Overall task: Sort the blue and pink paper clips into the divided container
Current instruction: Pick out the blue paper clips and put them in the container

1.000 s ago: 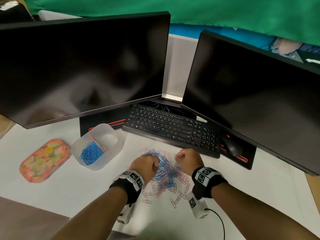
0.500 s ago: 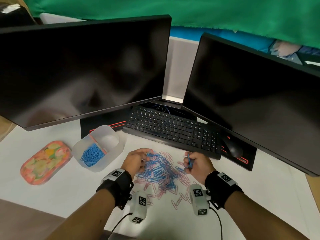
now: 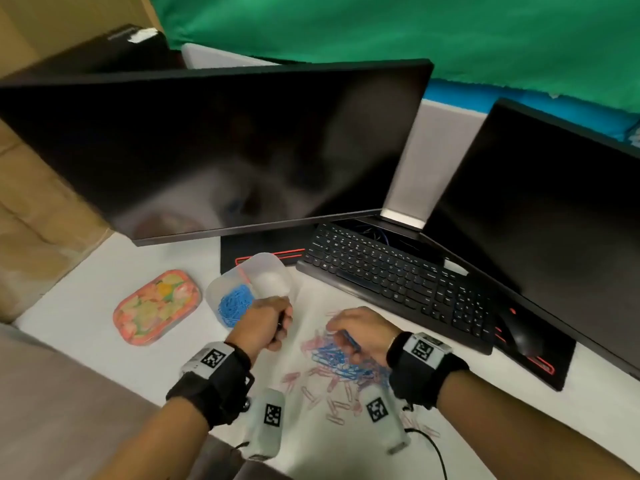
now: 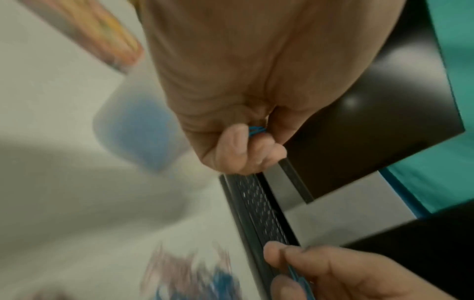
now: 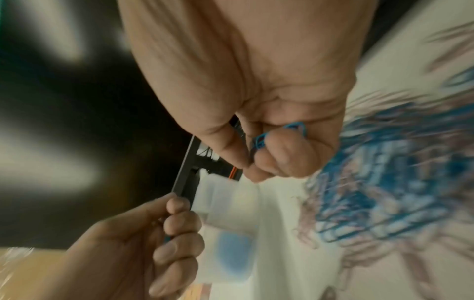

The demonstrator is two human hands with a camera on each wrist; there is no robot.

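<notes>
A mixed heap of blue and pink paper clips (image 3: 341, 367) lies on the white desk in front of me. The translucent divided container (image 3: 273, 268) stands to its left; its near compartment holds blue clips (image 3: 233, 304), and the far one looks bare. My left hand (image 3: 266, 323) hovers by the container's near right rim, fingers curled round a few blue clips (image 4: 256, 130). My right hand (image 3: 360, 332) is over the heap and pinches blue clips (image 5: 261, 140) between thumb and curled fingers.
A flowery orange lid (image 3: 157, 306) lies left of the container. A black keyboard (image 3: 391, 275) and mouse (image 3: 523, 336) sit just behind the heap, under two dark monitors (image 3: 221, 150). A brown surface borders the desk at the lower left.
My left hand has left the heap and moved left to the container with blue clips. My right hand has stayed by the heap with its clips. The head view has swung left.
</notes>
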